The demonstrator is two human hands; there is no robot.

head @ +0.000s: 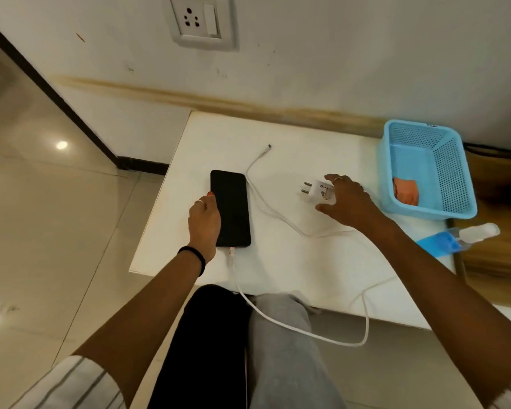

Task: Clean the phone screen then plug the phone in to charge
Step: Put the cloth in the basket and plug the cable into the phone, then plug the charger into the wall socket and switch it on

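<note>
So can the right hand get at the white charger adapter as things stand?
Probably yes. The right hand is spread open right at the charger adapter, fingers around its body, and nothing lies between them; the blue basket sits clear to the right.

Phone (230, 208) is lying flat on the table (292, 261), left of centre, with a cable (278, 317) plugged into its near end and looping off the near edge. A second cable (266, 202) is running just right of the phone. Adapter (314, 191) is lying right of that. Basket (425, 168) is sitting at the far right, cloth (406, 191) in it. Bottle (457, 239) is lying in front of the basket. Socket (199, 20) is sitting on the wall behind.
</note>
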